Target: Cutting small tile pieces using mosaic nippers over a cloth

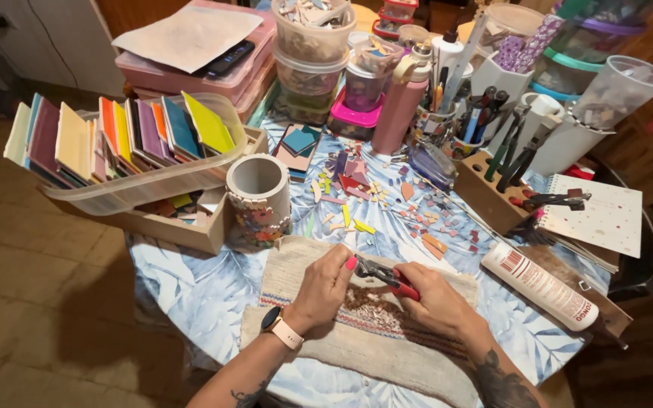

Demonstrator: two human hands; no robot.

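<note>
My right hand point(438, 301) grips red-handled tile nippers point(387, 276) over a woven beige cloth point(372, 344) at the near table edge. My left hand point(328, 285), with a watch on the wrist, pinches something small at the nipper jaws; the piece itself is hidden by my fingers. Small tile chips lie on the cloth under my hands. A grey round pot point(259, 198) with coloured mosaic on its lower side stands just beyond my left hand. Loose coloured tile shards point(376, 200) are scattered on the leaf-print tablecloth point(190, 283) past my hands.
A clear tub of upright coloured tiles point(126, 147) sits at left over a wooden tray point(183, 227). A white glue tube point(546, 285) lies at right beside a spiral notebook point(598, 215). Wooden tool block with pliers point(504, 177), pink bottle point(402, 102) and stacked containers point(311, 53) crowd the back.
</note>
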